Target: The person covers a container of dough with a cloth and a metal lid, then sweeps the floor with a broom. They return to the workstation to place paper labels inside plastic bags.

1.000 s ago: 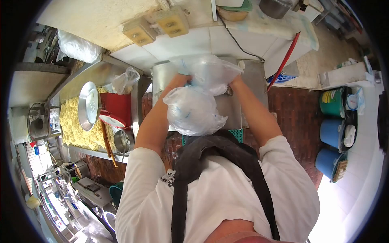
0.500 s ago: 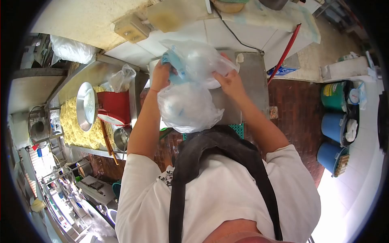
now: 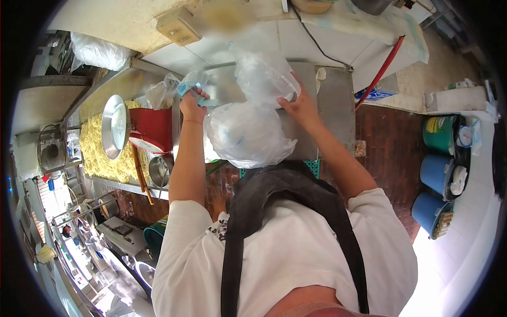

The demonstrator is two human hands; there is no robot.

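Yellow noodles [image 3: 97,169] lie beside a red tub [image 3: 156,128].

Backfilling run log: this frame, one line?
left hand: blue plastic | right hand: upper clear bag | lower bag: on steel counter

Right hand [image 3: 300,108] holds bag [image 3: 264,79], left hand [image 3: 193,103] grips plastic [image 3: 189,84]

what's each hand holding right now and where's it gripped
The left hand clutches a bluish plastic piece by its near end. The right hand grips the upper clear bag at its near edge.
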